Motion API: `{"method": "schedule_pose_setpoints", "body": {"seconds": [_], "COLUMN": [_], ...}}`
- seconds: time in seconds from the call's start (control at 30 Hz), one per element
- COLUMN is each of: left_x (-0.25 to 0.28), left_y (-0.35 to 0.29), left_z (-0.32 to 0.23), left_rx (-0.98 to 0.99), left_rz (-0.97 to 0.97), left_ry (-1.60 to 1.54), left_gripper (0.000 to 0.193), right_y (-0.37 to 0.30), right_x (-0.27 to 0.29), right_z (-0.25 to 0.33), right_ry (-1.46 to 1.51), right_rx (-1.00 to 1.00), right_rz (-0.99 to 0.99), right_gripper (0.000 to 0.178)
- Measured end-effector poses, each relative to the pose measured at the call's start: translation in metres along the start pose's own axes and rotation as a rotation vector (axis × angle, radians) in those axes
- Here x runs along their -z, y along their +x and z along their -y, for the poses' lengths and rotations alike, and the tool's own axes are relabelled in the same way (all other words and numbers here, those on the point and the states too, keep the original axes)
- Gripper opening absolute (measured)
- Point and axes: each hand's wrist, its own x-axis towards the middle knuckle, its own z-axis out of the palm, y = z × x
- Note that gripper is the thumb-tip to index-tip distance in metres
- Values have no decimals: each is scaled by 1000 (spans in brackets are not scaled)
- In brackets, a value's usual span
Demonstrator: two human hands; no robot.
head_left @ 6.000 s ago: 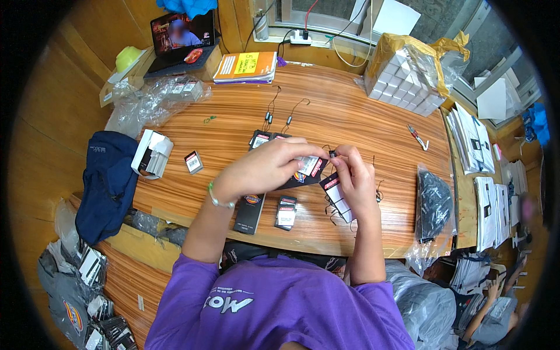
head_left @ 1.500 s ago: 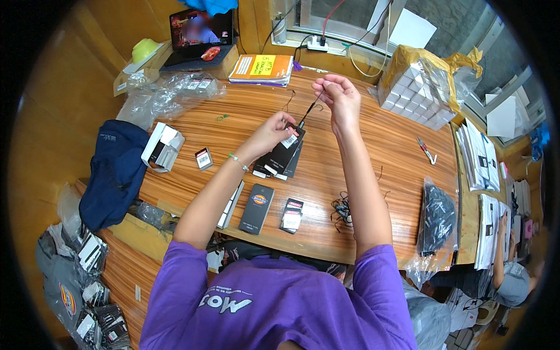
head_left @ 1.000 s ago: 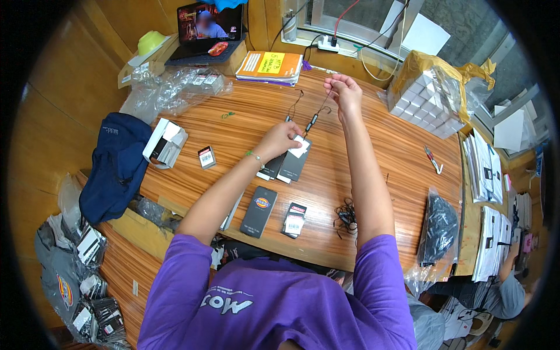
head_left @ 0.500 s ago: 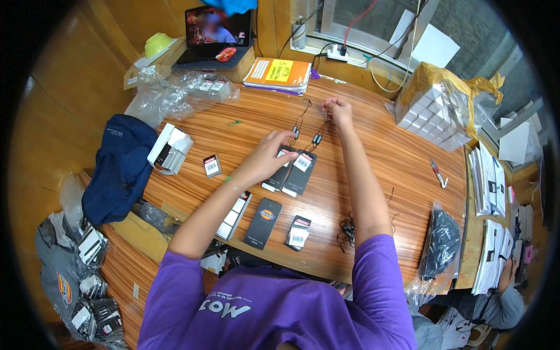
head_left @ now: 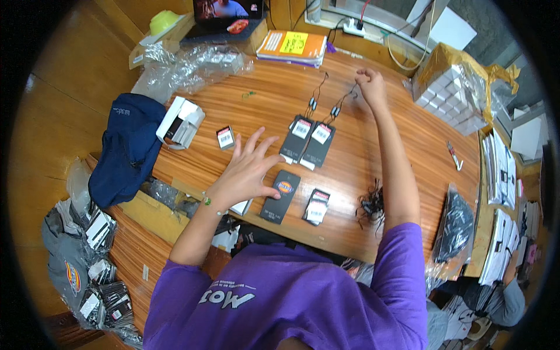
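My left hand [head_left: 248,172] hovers with fingers spread beside a stack of dark hang tags [head_left: 280,201]; its thumb is over the stack's left edge. Partly under that hand is a white-labelled sheet or stack [head_left: 241,206]. Two dark hang tags with white barcode stickers, a left tag [head_left: 296,139] and a right tag [head_left: 318,144], lie side by side, their black looped strings stretched away from me. My right hand [head_left: 371,87] is just beyond the right string [head_left: 345,100], fingers loosely bent and apart, seemingly holding nothing. Small stickered cards [head_left: 315,207] lie to the right of the tag stack.
Black strings [head_left: 371,205] are heaped near my right forearm. At left are a small card stack [head_left: 225,137], an open white box [head_left: 182,123] and a navy cloth bag [head_left: 125,149]. A plastic-wrapped block of white boxes [head_left: 449,93] and a cutter [head_left: 453,155] are at right.
My left hand has left the two stickered tags and come toward me, fingers spreading. My right hand has let go of the right string and moved slightly away. The view has shifted.
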Motion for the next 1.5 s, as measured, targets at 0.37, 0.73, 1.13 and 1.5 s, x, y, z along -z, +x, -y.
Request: {"method": "schedule_pose_setpoints", "body": {"seconds": [0.37, 0.73, 1.13, 1.5], "left_x": [-18, -11, -11, -19], "left_y": [-2, -11, -24, -19], "left_z": [-5, -7, -12, -49], "left_rx": [-43, -92, 185, 198], "left_rz": [-54, -153, 19, -61], "left_ry": [58, -185, -1009, -1258], "left_gripper": [64, 49, 24, 22], "right_y": [-243, -261, -265, -266], "right_x": [90, 71, 70, 87], "right_z": [135, 114, 115, 152], "right_ry": [-22, 190, 362, 869], "right_rx": [87, -167, -357, -381], "right_rz": [599, 430, 411, 250], "right_gripper": [40, 32, 21, 21]}}
